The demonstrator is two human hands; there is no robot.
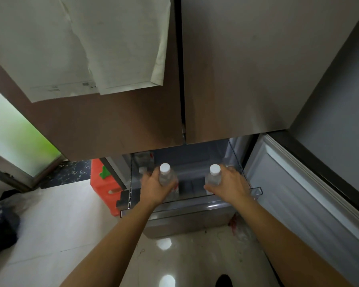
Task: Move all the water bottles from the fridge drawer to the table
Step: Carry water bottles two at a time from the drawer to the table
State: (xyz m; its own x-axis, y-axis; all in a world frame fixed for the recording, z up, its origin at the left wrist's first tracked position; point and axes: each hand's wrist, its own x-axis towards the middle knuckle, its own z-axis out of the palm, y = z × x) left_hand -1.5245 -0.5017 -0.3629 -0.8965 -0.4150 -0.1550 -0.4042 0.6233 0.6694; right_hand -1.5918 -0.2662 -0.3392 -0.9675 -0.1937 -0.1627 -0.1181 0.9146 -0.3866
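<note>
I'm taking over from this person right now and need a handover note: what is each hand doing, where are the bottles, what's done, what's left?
Left hand: grips a clear plastic white-capped water bottle, upright at the open grey fridge drawer.
Right hand: grips a second white-capped bottle on the drawer's right side.
A third bottle seems to stand in the drawer's far left corner.
Done: cannot tell, the table is out of view.
Left: carry these two to the table, then fetch the rest.

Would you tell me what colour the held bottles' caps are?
The caps are white, clearest in the head view.
</note>
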